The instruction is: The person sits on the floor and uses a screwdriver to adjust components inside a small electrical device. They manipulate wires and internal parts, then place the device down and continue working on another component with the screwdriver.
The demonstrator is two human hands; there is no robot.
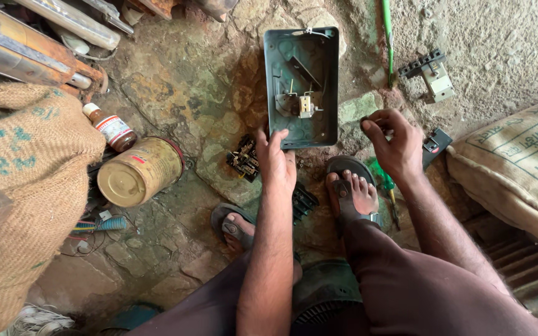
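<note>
A grey-green metal switch box [328, 81] lies open on the stone floor, with a small white part [306, 106] inside it. My left hand [276, 160] rests on the box's near left corner, fingers on its rim. My right hand [395, 144] hovers just right of the box with fingertips pinched together; whether a small part sits between them is unclear. A black electrical component [243, 159] lies left of my left hand. Another black part [305, 202] sits under my left forearm.
A yellow tin can [138, 173] on its side and a small brown bottle [111, 127] lie at left beside a burlap sack [26, 180]. A green screwdriver [386, 185] lies by my sandalled right foot [353, 193]. A white terminal block [436, 77] and a printed sack [521, 162] sit at right.
</note>
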